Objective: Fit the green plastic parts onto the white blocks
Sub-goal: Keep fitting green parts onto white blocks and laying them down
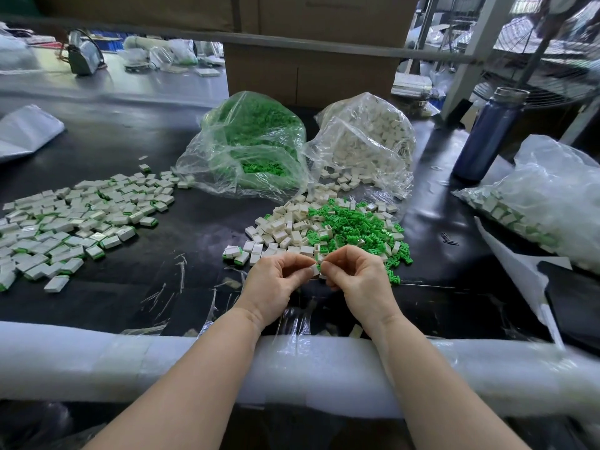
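Note:
My left hand (276, 280) pinches a small white block (314, 270) at its fingertips. My right hand (360, 274) meets it from the right, fingers closed on a green part that is mostly hidden; only a sliver of green shows at the block. Just beyond my hands lies a mixed heap: loose white blocks (279, 232) on its left, loose green parts (360, 228) on its right. A small cluster of white blocks with green edges (235, 253) lies left of my left hand.
A wide spread of blocks fitted with green parts (74, 219) covers the black table's left. Behind the heap stand a clear bag of green parts (250, 138) and one of white blocks (367, 138). A blue bottle (483, 138) and another bag (545, 203) are at right. White foam padding (130, 358) lines the near edge.

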The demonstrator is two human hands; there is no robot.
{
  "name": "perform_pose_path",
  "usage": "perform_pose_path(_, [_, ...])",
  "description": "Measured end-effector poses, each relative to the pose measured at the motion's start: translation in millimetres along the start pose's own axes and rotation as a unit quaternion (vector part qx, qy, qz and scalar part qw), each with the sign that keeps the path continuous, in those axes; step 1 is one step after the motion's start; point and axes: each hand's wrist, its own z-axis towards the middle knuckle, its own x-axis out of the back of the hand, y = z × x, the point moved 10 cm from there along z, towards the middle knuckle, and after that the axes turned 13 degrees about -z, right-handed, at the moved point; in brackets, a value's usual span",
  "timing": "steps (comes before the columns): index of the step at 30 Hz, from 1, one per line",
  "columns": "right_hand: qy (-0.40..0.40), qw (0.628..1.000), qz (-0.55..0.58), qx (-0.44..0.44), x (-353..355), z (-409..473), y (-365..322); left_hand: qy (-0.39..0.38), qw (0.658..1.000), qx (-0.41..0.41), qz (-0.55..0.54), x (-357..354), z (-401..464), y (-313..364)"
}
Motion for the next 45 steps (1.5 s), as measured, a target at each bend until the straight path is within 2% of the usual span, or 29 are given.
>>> perform_pose_path(6, [-0.027, 1.000, 0.004, -0.014, -6.2, -0.4, 3.1, 0.007, 1.000, -0.001, 0.004, -0.6, 0.3, -0.6])
perform_pose_path(17, [-0.055, 0.998, 0.017, -0.016, -8.4, -0.5, 8.2, -0.030, 0.997, -0.018, 0.072, -5.7, -1.2, 5.0])
perform_pose_path(33, [-0.093, 0.995, 0.015, -0.023, -12.9, -1.4, 11.1, -0.065, 0.991, -0.022, 0.112, -13.2, -3.4, 6.4])
perform_pose_path(40, [-0.045, 0.998, 0.038, -0.035, -6.3, 0.8, 12.2, -0.051, 0.991, -0.039, 0.117, -12.6, -3.4, 10.1])
perform_pose_path(45, [-0.039, 0.995, 0.080, -0.043, -4.2, 0.9, 14.2, -0.042, 0.992, -0.039, 0.109, -9.5, -1.9, 6.8])
